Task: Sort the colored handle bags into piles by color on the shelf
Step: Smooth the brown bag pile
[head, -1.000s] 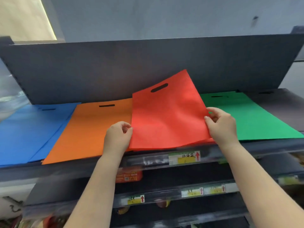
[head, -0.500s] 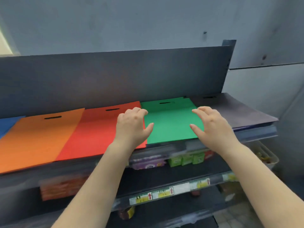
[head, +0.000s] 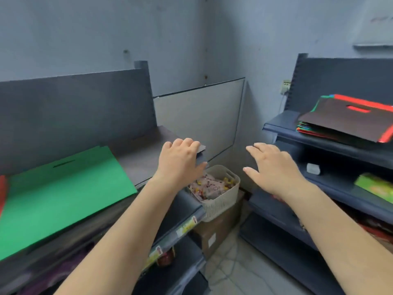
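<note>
- My view has swung right since the red bag went down; both hands are now empty.
- My left hand [head: 180,161], fingers loosely curled, hangs over the sorting shelf's [head: 187,207] right end.
- My right hand [head: 274,167], fingers spread, reaches toward the unsorted stack [head: 348,122] on the right shelf's [head: 276,126] top tier.
- The green pile [head: 63,192] lies sorted at left.
- Judgement: 1 further bag is next.

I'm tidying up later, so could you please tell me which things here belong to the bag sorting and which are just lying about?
Job: green bag; dark bag; mixed bag stack; left hand; right hand.

Lying about: white basket; cardboard box; green packet.
</note>
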The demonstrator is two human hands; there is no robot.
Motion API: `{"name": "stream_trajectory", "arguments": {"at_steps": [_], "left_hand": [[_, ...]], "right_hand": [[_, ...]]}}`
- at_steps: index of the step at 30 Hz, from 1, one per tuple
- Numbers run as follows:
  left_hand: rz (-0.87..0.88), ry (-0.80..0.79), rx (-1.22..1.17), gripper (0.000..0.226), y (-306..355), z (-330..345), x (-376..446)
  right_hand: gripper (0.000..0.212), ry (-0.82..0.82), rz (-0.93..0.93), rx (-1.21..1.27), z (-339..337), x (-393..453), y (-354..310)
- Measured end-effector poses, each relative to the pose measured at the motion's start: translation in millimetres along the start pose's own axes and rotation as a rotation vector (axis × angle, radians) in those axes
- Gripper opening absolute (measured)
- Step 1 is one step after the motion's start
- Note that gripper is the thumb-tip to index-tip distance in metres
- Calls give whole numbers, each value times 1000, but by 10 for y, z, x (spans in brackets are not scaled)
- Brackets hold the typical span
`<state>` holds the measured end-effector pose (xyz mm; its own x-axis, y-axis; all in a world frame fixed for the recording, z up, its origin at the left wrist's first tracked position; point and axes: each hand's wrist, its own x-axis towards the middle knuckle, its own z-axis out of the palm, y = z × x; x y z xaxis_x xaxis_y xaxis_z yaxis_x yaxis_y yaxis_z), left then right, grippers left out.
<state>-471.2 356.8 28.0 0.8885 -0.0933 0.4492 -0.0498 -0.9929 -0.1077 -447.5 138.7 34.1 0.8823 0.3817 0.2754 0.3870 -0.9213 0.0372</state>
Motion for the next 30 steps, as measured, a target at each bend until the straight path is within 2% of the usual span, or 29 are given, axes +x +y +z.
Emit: {"name": "stream_trajectory", "arguments": {"at_steps": [8,12,18,22,26,30], "left_hand": [[261,7,-106,51,1312,504,1208],[329,25,-195,51,1936,799,1884],[427,-34,-256,46,2723,1290,2891],[459,-57,-300,45,3137,1615,3371],[491,-58,-337,43,3398,1867,3698],[511,-113,-345,47,3529,2075,3920]], "right_hand": [[59,-46,310,-103,109,-50,1455],[56,-35,420,-142,176,94,2131],[53,-100,559,-93,295,392,3074],[46,-102,669,-65,394,570,3606],[31,-68,765,19,554,742,3997],[40,-18,875,110,698,902,4267]]}}
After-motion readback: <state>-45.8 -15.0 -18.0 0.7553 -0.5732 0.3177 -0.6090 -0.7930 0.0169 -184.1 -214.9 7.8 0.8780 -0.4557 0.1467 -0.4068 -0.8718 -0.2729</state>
